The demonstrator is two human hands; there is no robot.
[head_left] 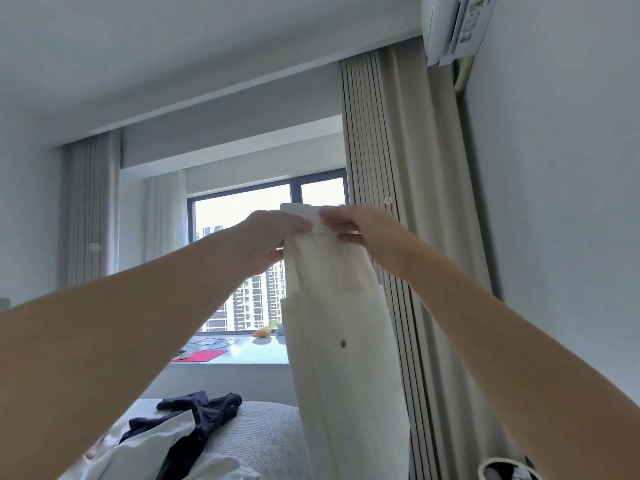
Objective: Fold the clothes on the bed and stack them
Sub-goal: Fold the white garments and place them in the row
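I hold a long cream-white cloth garment with a dark button (341,341) up at arm's length in front of the window (242,237), so it hangs straight down past the foot of the view. My left hand (266,237) grips its top edge, fingers curled round the cloth; my right hand (360,226) pinches the same edge just beside it, fingers clamped on the folded band. The two hands nearly touch, so I judge the piece is already doubled lengthwise and I am lining up its edges. Below, on the bed (263,431), a crumpled dark navy garment (204,410) lies partly over a rumpled white shirt (152,445), both unfolded. I see no finished stack, so most of the work seems left. Beige pleated curtains (381,168) hang to the right
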